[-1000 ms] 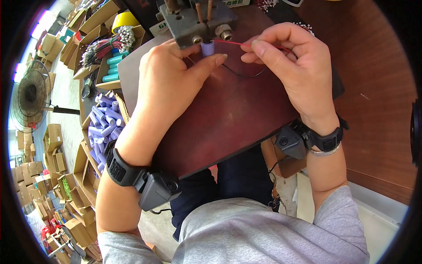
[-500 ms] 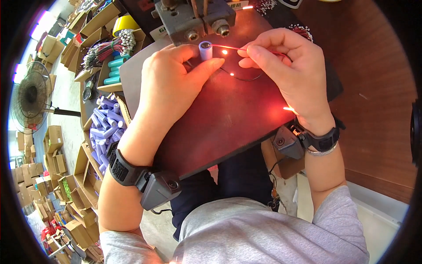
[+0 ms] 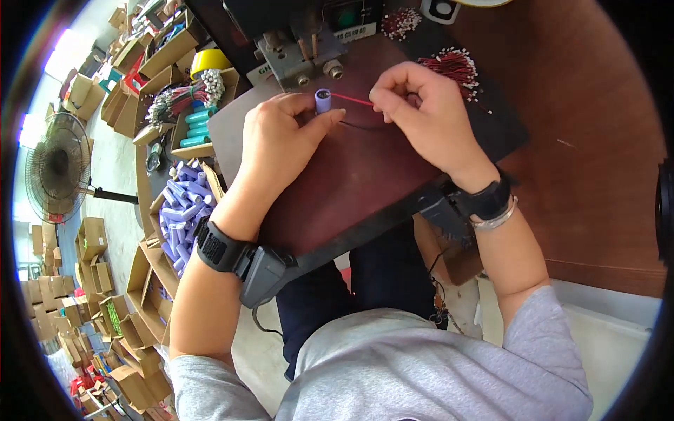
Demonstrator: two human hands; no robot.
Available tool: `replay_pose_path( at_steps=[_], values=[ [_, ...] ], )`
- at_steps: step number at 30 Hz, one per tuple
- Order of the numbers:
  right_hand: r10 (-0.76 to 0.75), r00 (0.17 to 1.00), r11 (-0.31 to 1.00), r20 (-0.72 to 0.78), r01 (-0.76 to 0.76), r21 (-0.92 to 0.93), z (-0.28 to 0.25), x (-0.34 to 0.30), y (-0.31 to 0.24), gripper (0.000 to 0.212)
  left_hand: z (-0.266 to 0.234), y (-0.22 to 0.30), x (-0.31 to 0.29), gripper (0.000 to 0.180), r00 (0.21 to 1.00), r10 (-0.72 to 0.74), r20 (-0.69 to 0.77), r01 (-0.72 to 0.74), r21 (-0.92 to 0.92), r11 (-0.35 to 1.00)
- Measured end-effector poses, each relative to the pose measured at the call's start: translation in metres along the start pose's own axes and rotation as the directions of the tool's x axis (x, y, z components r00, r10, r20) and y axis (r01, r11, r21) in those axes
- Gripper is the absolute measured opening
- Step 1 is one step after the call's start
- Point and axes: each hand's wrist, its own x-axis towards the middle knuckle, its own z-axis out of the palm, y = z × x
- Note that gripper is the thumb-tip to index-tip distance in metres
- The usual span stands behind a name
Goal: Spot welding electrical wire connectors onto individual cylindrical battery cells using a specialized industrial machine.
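Note:
My left hand (image 3: 279, 140) pinches a small purple cylindrical battery cell (image 3: 323, 104) between thumb and fingers, its top end facing up. A red wire (image 3: 352, 99) runs from the cell's top across to my right hand (image 3: 430, 118), whose fingertips are closed on it. Below it a black wire (image 3: 365, 127) curves from near my left thumb toward the right hand; its ends are hidden. Just behind the cell stands a spot welder head (image 3: 298, 59), with two copper-coloured electrodes (image 3: 309, 48) pointing down. The cell is apart from their tips.
A dark reddish work board (image 3: 337, 186) lies under my hands. On the left sit a box of purple cells (image 3: 186, 210), teal cells (image 3: 200, 128) and a bundle of wires (image 3: 186, 98). Red-black wire leads (image 3: 453, 70) lie at the back right. A fan (image 3: 60, 168) stands far left.
Bright sparks and a red glow around the cell have gone. The cell now sits a little nearer me, away from the welder head. Both hands keep their hold.

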Motion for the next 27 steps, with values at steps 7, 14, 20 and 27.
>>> replay_pose_path(
  at_steps=[7, 14, 20, 27],
  values=[
    [-0.292, 0.953, 0.922, 0.077, 0.302, -0.244, -0.033, -0.044, -0.033, 0.009, -0.008, 0.022, -0.023, 0.021, 0.987, 0.125, 0.096, -0.126, -0.005, 0.992],
    [-0.017, 0.975, 0.964, 0.220, 0.074, -0.256, -0.118, -0.149, -0.052, 0.008, -0.009, 0.068, -0.085, 0.035, 0.715, 0.492, 0.497, -0.489, -0.148, 0.860],
    [0.489, 0.858, 0.677, 0.155, -0.262, -0.688, -0.160, -0.236, 0.039, 0.008, -0.016, 0.053, -0.097, 0.024, 0.845, 0.352, 0.403, -0.314, -0.160, 0.936],
    [0.183, 0.975, 0.586, -0.127, -0.212, -0.782, -0.173, -0.214, 0.101, 0.023, -0.021, 0.037, -0.099, 0.018, 0.926, 0.343, 0.159, -0.348, 0.007, 0.937]
  ],
)
